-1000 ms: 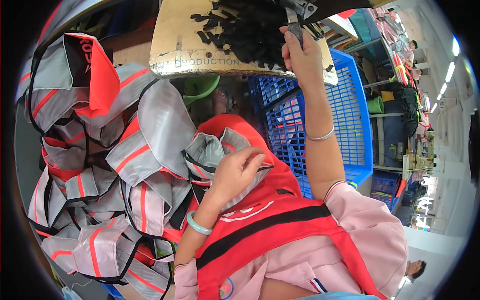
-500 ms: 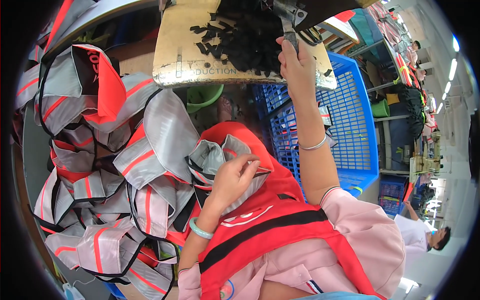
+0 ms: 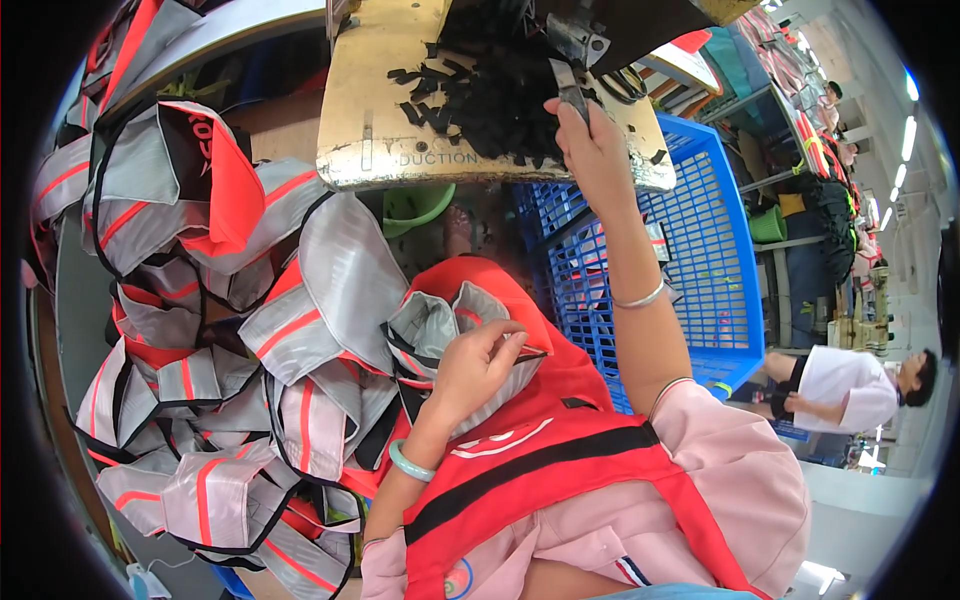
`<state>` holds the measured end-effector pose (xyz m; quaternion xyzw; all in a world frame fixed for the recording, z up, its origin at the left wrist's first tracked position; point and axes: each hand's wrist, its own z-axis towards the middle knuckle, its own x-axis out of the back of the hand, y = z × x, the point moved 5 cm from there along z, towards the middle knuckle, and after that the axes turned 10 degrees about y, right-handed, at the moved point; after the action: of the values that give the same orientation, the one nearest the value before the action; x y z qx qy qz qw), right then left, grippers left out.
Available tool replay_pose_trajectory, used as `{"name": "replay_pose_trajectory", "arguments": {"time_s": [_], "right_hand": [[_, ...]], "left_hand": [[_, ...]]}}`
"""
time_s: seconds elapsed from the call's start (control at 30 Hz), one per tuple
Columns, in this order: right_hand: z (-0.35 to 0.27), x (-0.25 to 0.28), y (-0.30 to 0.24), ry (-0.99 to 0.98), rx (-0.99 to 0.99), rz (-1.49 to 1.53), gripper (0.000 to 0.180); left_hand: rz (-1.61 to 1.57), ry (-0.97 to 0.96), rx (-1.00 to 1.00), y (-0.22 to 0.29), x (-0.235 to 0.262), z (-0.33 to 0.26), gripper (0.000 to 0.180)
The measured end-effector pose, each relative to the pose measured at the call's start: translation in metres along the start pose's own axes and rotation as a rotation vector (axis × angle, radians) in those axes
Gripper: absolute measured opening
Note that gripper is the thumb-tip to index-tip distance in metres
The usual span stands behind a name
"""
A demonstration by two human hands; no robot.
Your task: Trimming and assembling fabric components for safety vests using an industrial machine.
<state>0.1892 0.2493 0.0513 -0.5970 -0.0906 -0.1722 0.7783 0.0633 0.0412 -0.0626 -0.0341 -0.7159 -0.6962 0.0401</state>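
My left hand (image 3: 480,362) is closed in a pinch on the edge of a grey fabric piece (image 3: 425,322) with orange-red trim and a dark border, which rests on my red apron (image 3: 530,460). In my right hand (image 3: 597,150), stretched forward over the worktop, is a flat metal-bladed tool (image 3: 570,88) with a dark grip; its exact kind is unclear. Beneath and left of it, a heap of short black strips (image 3: 490,105) covers part of the pale, worn worktop (image 3: 350,130). A metal machine part (image 3: 580,42) sits just beyond the blade.
Many grey pieces with red stripes (image 3: 215,490) are piled to my left. A blue plastic basket (image 3: 745,270) stands right of my lap, with a green basin (image 3: 420,208) under the worktop. Further right, a person in white (image 3: 850,388) is in the aisle.
My right hand and the bladed tool have shifted slightly, the blade now showing apart from the metal machine part. My left hand keeps its pinch. The person in white has come further into view.
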Motion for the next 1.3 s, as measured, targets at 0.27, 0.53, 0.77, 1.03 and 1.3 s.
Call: {"name": "replay_pose_trajectory", "arguments": {"time_s": [0.27, 0.53, 0.77, 1.03, 1.3], "right_hand": [[-0.004, 0.0, 0.002, 0.083, -0.052, 0.23, 0.025], [-0.018, 0.002, -0.001, 0.062, 0.168, -0.046, 0.023], [0.007, -0.014, 0.011, -0.007, -0.115, 0.284, 0.025], [-0.009, -0.001, -0.004, 0.11, -0.071, 0.347, 0.023], [-0.012, -0.006, -0.005, 0.085, 0.102, 0.089, 0.022]], "left_hand": [[0.019, -0.001, 0.03, -0.001, 0.001, 0.001, 0.025], [0.046, -0.006, 0.032, 0.002, -0.003, -0.001, 0.025], [0.072, -0.003, 0.014, 0.0, -0.002, -0.001, 0.025], [0.085, 0.016, 0.015, 0.0, 0.0, -0.001, 0.025], [0.107, -0.005, 0.024, -0.001, -0.002, -0.002, 0.026]]}}
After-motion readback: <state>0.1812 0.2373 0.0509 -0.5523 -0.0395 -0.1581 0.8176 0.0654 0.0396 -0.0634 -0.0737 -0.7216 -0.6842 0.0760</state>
